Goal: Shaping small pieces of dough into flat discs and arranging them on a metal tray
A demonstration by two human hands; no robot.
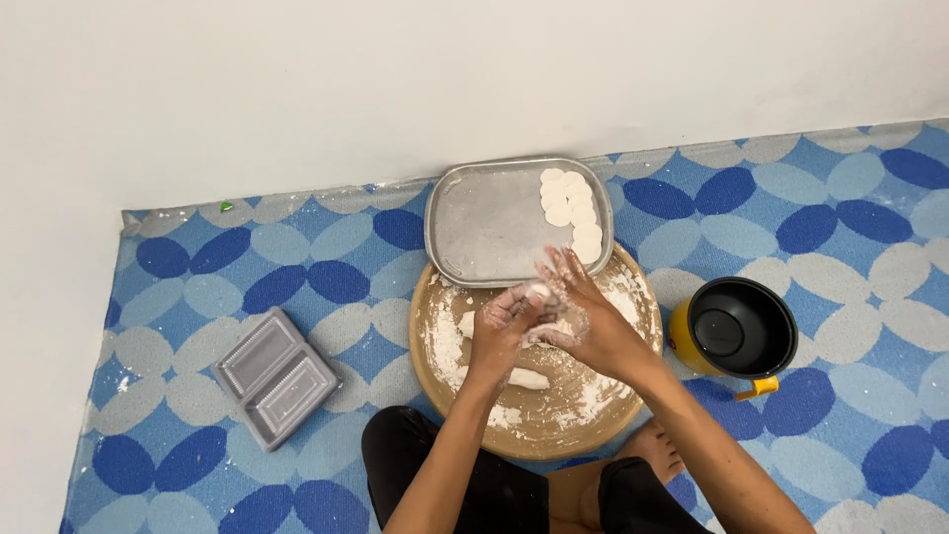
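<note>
A home floor: patterned mat, floured board, cooking pot.

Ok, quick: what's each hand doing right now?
Left hand: closed on a small dough piece.
Right hand: fingers spread open, touching the dough piece.

One metal tray, one round wooden board, one yellow pot, one grey two-compartment container and two floured hands are counted.

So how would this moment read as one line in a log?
left hand: pinching dough piece | right hand: touching it | below: floured round board | tray: flat dough discs
</note>
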